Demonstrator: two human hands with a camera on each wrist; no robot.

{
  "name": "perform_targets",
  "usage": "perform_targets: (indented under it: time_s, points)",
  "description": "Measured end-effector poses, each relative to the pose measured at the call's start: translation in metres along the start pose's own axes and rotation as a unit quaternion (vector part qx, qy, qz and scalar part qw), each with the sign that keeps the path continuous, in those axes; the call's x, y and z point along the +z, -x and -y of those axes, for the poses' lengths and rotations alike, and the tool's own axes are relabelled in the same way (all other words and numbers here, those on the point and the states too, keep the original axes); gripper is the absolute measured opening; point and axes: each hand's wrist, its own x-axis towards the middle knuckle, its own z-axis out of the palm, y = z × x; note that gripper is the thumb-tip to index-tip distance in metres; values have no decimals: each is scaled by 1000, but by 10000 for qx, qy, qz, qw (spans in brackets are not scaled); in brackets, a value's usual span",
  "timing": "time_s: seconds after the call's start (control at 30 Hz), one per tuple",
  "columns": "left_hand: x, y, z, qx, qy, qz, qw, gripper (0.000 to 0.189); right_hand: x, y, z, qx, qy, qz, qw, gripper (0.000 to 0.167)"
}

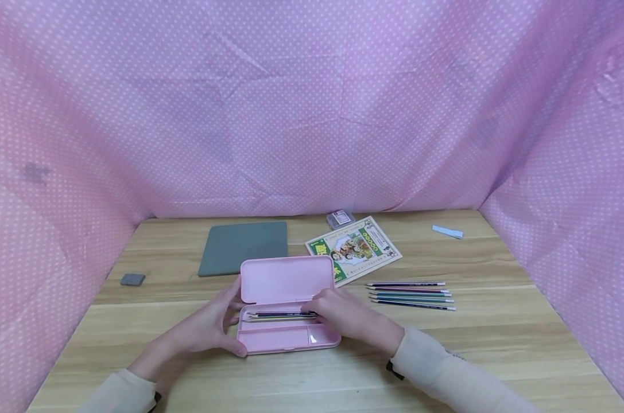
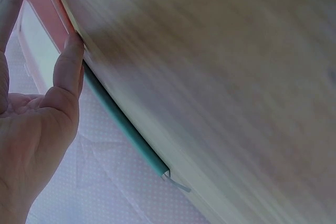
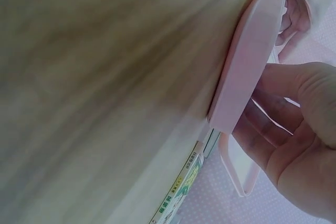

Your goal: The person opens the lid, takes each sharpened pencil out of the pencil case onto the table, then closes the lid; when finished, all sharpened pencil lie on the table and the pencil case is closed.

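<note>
A pink pencil case (image 1: 272, 339) lies on the table with its lid (image 1: 287, 280) raised behind it. Several dark pencils (image 1: 278, 314) lie in its long rear compartment. My left hand (image 1: 206, 328) holds the case's left end, thumb at the front corner and fingers toward the hinge side. In the left wrist view, that thumb (image 2: 68, 66) touches the case's edge. My right hand (image 1: 340, 312) reaches over the right end and pinches the pencils near their right ends. In the right wrist view the case wall hides those fingertips.
Several pencils (image 1: 410, 295) lie in a row at the right. A booklet (image 1: 360, 249) and a small clear box (image 1: 340, 218) are behind the case, beside a grey-green notebook (image 1: 250, 244). A grey eraser (image 1: 132, 279) lies far left, a pale blue strip (image 1: 448, 232) back right.
</note>
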Motion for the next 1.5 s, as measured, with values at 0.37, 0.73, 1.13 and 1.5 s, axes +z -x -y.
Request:
perform_targets:
  time_s: [0.37,0.73,1.13,1.5]
  points:
    - [0,1,-2,3,77,12,10000,145,2,-1,0,49,45,-33,10000,23]
    - [1,-1,0,-147,83,11,9999,146,-1,2,0,28,31,-115,9999,27]
    - [0,1,1,-157,150,-2,9998,148,-6,4,1,200,93,-134,9997,29]
    - [1,0,1,-113,61,8,9999,147,-17,11,0,275,-98,-353,9990,30]
